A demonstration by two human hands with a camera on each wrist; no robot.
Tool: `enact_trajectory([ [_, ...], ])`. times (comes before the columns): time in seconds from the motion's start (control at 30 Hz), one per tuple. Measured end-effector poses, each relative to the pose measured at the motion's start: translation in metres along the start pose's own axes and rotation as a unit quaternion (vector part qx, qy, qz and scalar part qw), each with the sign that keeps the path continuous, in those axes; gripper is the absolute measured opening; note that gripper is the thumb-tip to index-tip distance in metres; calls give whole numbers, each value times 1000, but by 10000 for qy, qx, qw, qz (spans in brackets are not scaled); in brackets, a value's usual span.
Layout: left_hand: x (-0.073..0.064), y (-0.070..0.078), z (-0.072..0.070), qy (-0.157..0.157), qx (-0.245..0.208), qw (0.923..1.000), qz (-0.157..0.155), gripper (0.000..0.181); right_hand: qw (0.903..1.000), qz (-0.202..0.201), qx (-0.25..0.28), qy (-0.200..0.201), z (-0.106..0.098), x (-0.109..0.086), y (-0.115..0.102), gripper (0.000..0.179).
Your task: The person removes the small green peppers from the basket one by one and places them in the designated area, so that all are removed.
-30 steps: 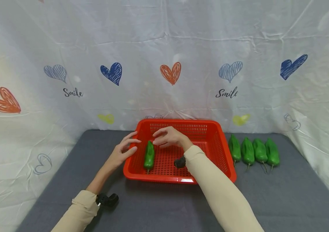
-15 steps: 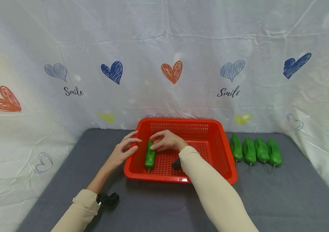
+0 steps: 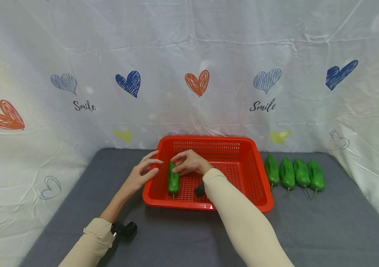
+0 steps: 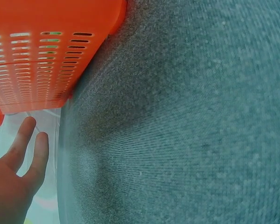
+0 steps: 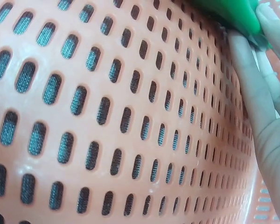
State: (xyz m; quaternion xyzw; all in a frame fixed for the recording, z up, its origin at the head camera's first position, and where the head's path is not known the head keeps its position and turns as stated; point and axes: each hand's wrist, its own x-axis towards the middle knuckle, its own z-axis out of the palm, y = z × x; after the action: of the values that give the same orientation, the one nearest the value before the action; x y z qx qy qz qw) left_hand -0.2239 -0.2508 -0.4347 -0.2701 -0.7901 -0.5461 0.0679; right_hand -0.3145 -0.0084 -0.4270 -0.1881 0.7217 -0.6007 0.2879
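Observation:
A green pepper (image 3: 173, 184) lies lengthwise near the left wall inside the red plastic basket (image 3: 209, 207). My right hand (image 3: 190, 162) reaches into the basket and pinches the pepper's far end between thumb and fingers. Up close in the right wrist view, the thumb and fingertips meet at the end of the green pepper (image 5: 233, 11), above the slotted basket floor (image 5: 144, 112). Beside the basket's left rim is my left hand (image 3: 139, 177), fingers spread and holding nothing. Two of its fingers (image 4: 38, 158) show in the left wrist view, beyond the basket's outer wall (image 4: 46, 51).
Several more green peppers (image 3: 287, 174) lie in a row on the grey tablecloth (image 3: 176, 237), just right of the basket. A white curtain (image 3: 162, 48) with printed hearts hangs behind the table. Black cameras are strapped to both wrists.
My right hand has moved down and slightly left onto the pepper in the basket and taken hold of its far end. The pepper has shifted slightly right. My left hand stays put.

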Motion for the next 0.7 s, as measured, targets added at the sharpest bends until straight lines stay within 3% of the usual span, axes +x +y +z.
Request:
enact_trajectory([
  [0.7,0,-6,-1,-40,-74,10000,-5,30,9982,-251,523,-171,-22,-6,-6,43],
])
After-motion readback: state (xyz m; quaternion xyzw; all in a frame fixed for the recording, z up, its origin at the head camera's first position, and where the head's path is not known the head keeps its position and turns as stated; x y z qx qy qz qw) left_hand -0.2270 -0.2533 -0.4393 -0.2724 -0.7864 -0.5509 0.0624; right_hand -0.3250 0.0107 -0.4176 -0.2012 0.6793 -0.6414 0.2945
